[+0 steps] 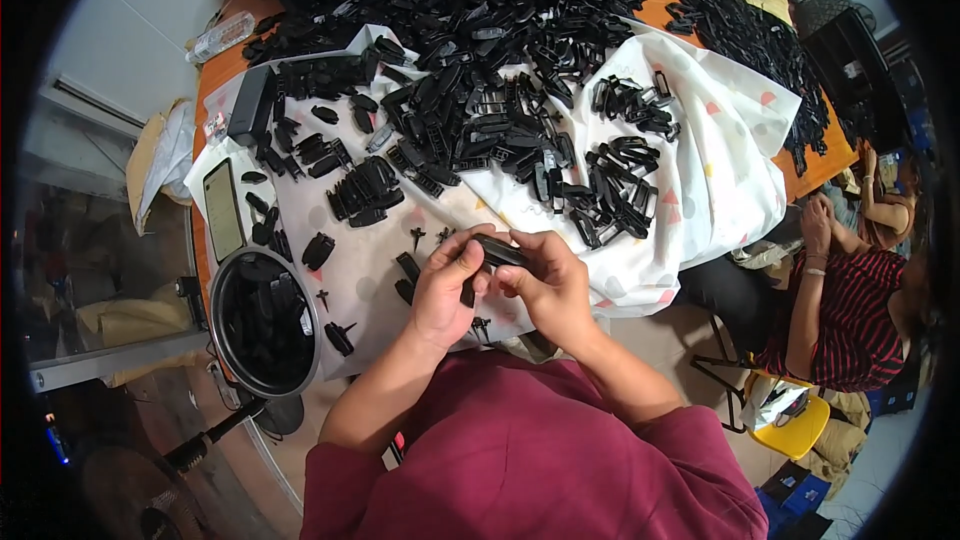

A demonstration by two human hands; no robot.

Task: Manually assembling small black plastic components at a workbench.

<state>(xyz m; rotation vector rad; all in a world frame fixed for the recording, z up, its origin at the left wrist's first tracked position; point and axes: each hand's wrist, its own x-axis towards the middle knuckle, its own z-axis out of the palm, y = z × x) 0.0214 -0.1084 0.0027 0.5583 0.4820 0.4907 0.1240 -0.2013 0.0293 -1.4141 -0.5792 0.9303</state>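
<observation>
- Two hands, the left hand (437, 290) and the right hand (557, 290), together pinch one black plastic piece (500, 251) above the near edge of the white cloth (725, 180), its ends partly covered.
- A dark bit below the left hand's grip is too hidden to identify.
- Parts in the black heap (470, 35) merge.
- The round bin's (316, 315) contents are hard to separate.

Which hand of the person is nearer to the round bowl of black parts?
Left. The left hand is right of the bowl; the right hand is farther right.
</observation>
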